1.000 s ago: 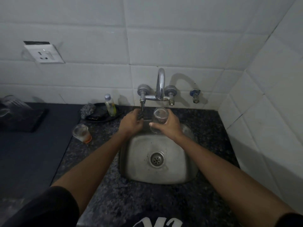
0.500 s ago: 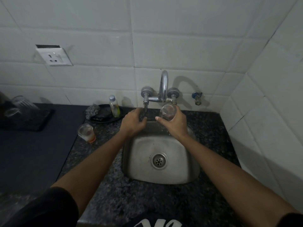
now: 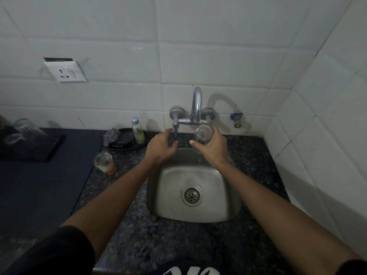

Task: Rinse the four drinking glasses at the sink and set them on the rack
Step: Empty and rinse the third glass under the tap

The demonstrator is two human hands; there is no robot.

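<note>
My right hand (image 3: 213, 148) grips a clear drinking glass (image 3: 203, 133), mouth tilted toward me, right under the tap spout (image 3: 196, 102) above the steel sink (image 3: 172, 197). My left hand (image 3: 160, 147) sits at the tap's left handle (image 3: 175, 130), thumb and fingers curled around it. A used glass (image 3: 104, 162) with orange residue stands on the granite counter left of the sink. Two clear glasses (image 3: 23, 130) rest upside down on the dark rack (image 3: 37, 149) at the far left.
Behind the sink's left corner a black dish (image 3: 127, 141) holds a steel scrubber (image 3: 110, 135) and a small bottle of yellow liquid (image 3: 137, 130). A wall socket (image 3: 64, 71) sits upper left. White tiled walls close in behind and on the right.
My right hand has lifted the glass up closer under the spout. My left hand has risen to the tap's left handle. The view has shifted slightly.
</note>
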